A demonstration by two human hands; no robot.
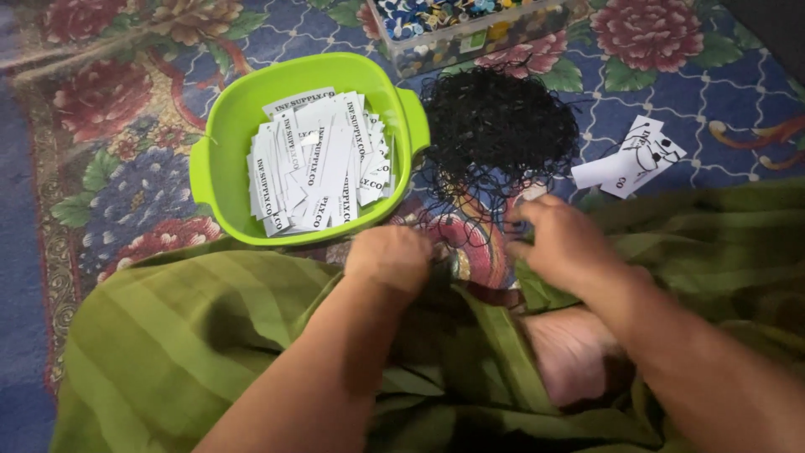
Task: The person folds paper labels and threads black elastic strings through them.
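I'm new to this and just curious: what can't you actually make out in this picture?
- Left hand: fingers curled under; any grip hidden, head view.
- Right hand: fingertips motion-blurred at the black string pile.
- Clear box: cut by top edge; contents too small.
- Green basin: paper tags hide its bottom.

A single head-worn camera looks steeply down from above the person's lap, close over the left hand [390,258] and right hand [563,243]. It faces forward across the patterned carpet [126,117], whose far part fills the top of the frame. The forearms enter from the bottom edge.
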